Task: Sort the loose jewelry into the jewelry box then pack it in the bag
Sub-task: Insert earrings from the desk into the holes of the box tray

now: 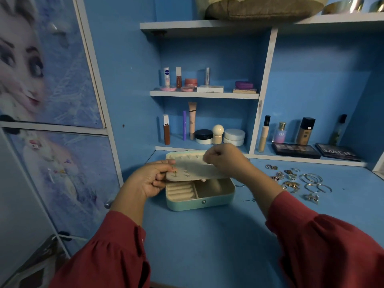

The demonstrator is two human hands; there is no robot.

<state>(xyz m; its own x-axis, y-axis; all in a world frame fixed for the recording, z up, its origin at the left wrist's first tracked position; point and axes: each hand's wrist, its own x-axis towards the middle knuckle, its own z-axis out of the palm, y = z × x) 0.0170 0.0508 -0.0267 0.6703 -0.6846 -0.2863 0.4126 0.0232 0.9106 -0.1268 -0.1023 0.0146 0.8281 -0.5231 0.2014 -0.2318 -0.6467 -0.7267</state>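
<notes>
A mint-green jewelry box [199, 201] stands open on the blue desk [207, 235]. Its cream inner flap [195, 169] is tilted up over the compartments and carries a few small earrings [175, 173]. My left hand [149, 179] grips the flap's left edge. My right hand [223, 160], fingers curled, pinches at the flap's upper right; what it pinches is too small to tell. The loose jewelry [299, 181], rings, hoops and bangles, lies on the desk to the right of the box. No bag is recognisable.
Cosmetics bottles and jars [209, 136] fill the shelves behind the box. Two dark makeup palettes [295, 150] lie at the back right. A cupboard door with a cartoon print [52, 100] stands on the left. A brown cushion-like thing [264, 9] sits on the top shelf.
</notes>
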